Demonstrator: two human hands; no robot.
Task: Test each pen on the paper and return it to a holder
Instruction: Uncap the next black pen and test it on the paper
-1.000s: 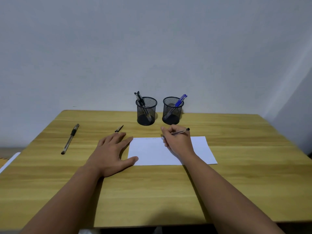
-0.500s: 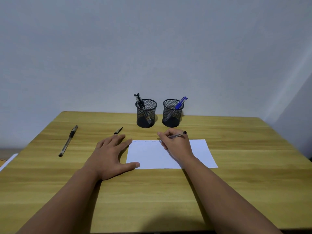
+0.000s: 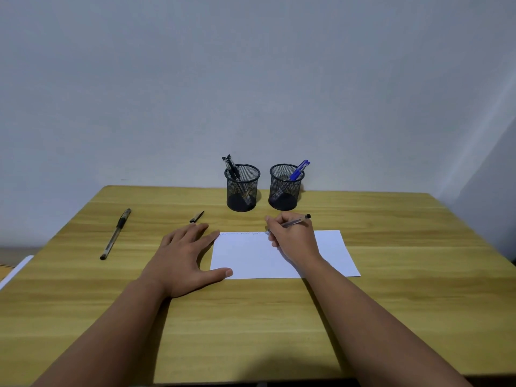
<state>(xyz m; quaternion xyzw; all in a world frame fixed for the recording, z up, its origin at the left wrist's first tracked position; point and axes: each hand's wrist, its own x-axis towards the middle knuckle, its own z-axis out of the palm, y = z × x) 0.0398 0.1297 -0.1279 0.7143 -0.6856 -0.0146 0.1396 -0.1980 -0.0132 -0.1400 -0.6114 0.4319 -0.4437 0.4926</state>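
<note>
The right hand (image 3: 294, 241) curls its fingers (image 3: 272, 223) around a thin clear pen with a black end (image 3: 296, 221). The pen tip touches the top edge of the white sheet of paper (image 3: 251, 261), next to a row of small scribbles (image 3: 240, 234). The left hand (image 3: 181, 258) lies flat with its fingers spread out, holding down the paper's left edge on the yellow wooden tabletop (image 3: 391, 303).

Behind the paper stand two black wire mesh holders. The left holder (image 3: 242, 188) has black pens in it. The right holder (image 3: 286, 188) has blue pens in it. A small black pen cap (image 3: 196, 217) lies just past the left hand. A long pen with a black grip (image 3: 115, 234) lies well off to the left.
</note>
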